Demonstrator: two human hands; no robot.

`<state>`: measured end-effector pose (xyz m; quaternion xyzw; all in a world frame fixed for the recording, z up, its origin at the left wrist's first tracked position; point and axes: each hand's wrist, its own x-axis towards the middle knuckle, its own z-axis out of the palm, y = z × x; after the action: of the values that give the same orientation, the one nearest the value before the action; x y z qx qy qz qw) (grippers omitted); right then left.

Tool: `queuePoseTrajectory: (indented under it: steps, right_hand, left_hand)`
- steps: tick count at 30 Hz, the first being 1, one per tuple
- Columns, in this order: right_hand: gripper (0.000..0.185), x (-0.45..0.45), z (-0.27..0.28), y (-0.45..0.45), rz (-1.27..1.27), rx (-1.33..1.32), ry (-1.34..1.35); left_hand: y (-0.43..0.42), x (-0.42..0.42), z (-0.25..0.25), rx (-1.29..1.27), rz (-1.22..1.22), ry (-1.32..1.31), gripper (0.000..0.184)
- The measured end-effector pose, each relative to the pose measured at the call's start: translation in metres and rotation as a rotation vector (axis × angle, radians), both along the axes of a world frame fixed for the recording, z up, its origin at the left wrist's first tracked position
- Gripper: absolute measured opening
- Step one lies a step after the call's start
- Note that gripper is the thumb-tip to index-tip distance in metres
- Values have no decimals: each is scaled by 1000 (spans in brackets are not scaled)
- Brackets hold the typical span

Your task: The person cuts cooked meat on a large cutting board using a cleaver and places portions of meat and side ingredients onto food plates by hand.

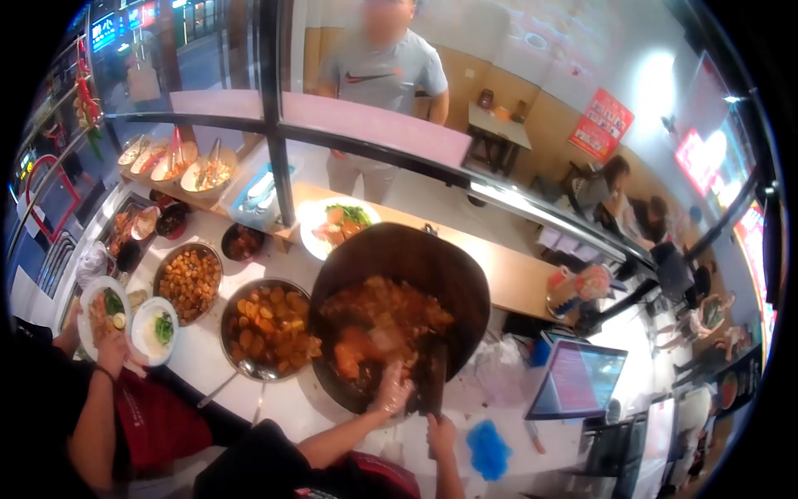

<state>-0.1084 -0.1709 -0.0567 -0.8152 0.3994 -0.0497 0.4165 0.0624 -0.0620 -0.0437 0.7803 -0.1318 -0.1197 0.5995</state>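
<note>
A large dark pot (453, 258) stands in front of me, with chunks of reddish-brown braised meat (382, 320) inside. My left hand (393, 389), in a clear plastic glove, reaches over its near rim beside the meat. The fingers look spread, though slightly blurred; no held piece can be made out. My right hand (441, 437) is wrapped around the handle of a cleaver (437, 378). Its dark blade points up along the pot's near right side. Left of the pot is a pan of stewed potato-like chunks (270, 324) with a ladle (247, 368) in it.
A co-worker's hands (112, 353) hold a plate of food (101, 312) beside a white bowl (154, 331). A pan of browned cubes (189, 283) sits farther left. A served plate (320, 241) rests on the ledge behind the pot. A screen (578, 378) and blue cloth-like item (489, 449) lie right.
</note>
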Motion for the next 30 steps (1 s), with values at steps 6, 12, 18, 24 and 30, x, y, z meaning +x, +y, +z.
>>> queuePoseTrajectory:
  steps: [6,12,18,24,30]
  right_hand:
    - [32,20,9,-32,69,187,-49]
    - [37,8,-6,-50,179,61,-80]
    - [35,0,-11,-62,208,119,-148]
    - [34,5,-1,-73,196,235,-92]
    - [35,7,5,-76,194,198,-115]
  left_hand:
    - [6,-6,51,45,95,-139,34]
    - [-7,-2,5,355,101,-312,54]
    - [-36,-24,17,522,87,-208,66]
    - [-41,-11,0,594,46,-196,72]
    - [-15,-6,-5,655,60,-305,71]
